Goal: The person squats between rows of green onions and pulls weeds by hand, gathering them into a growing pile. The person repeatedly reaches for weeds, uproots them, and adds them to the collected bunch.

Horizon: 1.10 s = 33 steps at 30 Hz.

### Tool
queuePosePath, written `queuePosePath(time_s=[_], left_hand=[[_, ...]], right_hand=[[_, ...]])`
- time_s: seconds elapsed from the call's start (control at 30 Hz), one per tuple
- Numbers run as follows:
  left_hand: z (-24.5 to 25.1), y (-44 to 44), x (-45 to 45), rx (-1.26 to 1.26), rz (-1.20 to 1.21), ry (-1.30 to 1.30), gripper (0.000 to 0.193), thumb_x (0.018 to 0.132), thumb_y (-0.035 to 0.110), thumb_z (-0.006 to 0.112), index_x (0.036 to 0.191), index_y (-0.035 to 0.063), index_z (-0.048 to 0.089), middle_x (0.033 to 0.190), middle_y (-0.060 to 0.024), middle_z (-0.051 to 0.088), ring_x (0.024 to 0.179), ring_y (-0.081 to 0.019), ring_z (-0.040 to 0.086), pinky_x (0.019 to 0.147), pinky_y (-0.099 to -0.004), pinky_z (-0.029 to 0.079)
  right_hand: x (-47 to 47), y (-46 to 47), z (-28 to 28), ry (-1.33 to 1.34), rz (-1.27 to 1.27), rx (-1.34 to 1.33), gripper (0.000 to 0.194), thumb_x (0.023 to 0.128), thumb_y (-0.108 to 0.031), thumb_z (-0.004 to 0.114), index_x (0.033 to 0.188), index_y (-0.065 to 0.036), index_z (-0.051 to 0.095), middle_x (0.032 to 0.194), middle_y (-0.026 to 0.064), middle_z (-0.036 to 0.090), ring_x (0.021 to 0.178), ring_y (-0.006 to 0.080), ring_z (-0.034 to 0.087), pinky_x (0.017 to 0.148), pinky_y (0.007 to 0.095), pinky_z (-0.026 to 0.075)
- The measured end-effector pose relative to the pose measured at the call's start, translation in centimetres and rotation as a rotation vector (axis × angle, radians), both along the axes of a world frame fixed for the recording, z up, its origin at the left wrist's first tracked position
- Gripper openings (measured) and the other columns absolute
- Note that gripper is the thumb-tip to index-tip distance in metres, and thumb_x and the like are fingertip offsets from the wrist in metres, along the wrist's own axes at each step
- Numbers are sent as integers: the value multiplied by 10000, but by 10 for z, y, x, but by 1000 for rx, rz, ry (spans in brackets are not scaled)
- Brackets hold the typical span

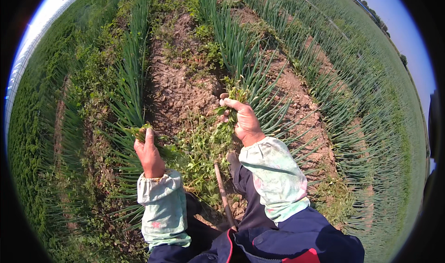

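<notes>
My left hand point(150, 155) is closed around a small bunch of green plants point(139, 133), its thumb pointing up, beside a row of green onions point(130, 89). Farther right, my right hand point(245, 120) grips a larger bunch of leafy weeds point(227, 132), with stem ends above the fist and leaves hanging below. Between and under the hands lies a heap of pulled weeds point(191, 158) on the soil. A wooden handle point(223, 193) runs from this heap towards my body; its far end is hidden in the greenery.
Rows of green onions point(240, 51) stand on both sides of the bare soil furrow point(180, 89). Low weeds point(174, 23) grow farther up the furrow. Another pile of pulled weeds point(333, 200) lies at the right. My dark trouser legs point(252, 204) flank the handle.
</notes>
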<state>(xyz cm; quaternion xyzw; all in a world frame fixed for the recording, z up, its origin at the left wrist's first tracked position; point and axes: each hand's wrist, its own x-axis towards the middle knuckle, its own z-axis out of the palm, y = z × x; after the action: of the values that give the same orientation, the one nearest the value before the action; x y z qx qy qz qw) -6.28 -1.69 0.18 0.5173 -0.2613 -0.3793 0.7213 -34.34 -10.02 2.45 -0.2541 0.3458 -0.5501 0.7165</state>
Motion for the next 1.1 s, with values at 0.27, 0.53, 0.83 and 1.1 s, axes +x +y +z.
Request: queuePosePath(time_s=[0.27, 0.53, 0.83, 1.1], left_hand=[[3, 0, 45, 32, 15, 122, 138, 1017, 197, 690, 1023, 72, 631, 855, -12, 661, 663, -108, 582, 601, -268, 475], [11, -2, -64, 41, -506, 126, 111, 966, 94, 723, 1035, 69, 640, 855, -4, 654, 682, -114, 591, 616, -268, 476], [15, 3, -67, 54, -614, 158, 134, 989, 56, 683, 1118, 22, 678, 965, -15, 708, 788, -107, 654, 705, -286, 538], [13, 5, -77, 105, -457, 96, 104, 1024, 170, 665, 1028, 67, 656, 851, 10, 668, 703, -90, 593, 608, -274, 484]], right_hand=[[-24, -4, 8, 147, -188, -40, 253, 1023, -300, 697, 969, -53, 694, 897, 42, 703, 639, 135, 571, 514, 293, 472], [67, 30, -17, 247, 142, -268, 80, 964, -109, 759, 1011, -65, 710, 889, -34, 691, 740, 61, 600, 628, 249, 495], [53, 33, -1, 134, 303, -281, 96, 968, -69, 735, 1049, -19, 745, 959, 0, 740, 845, 95, 656, 784, 290, 546], [58, 23, -18, 117, 64, -233, 17, 978, -81, 727, 985, -66, 727, 904, -13, 719, 752, 84, 627, 666, 273, 508]])
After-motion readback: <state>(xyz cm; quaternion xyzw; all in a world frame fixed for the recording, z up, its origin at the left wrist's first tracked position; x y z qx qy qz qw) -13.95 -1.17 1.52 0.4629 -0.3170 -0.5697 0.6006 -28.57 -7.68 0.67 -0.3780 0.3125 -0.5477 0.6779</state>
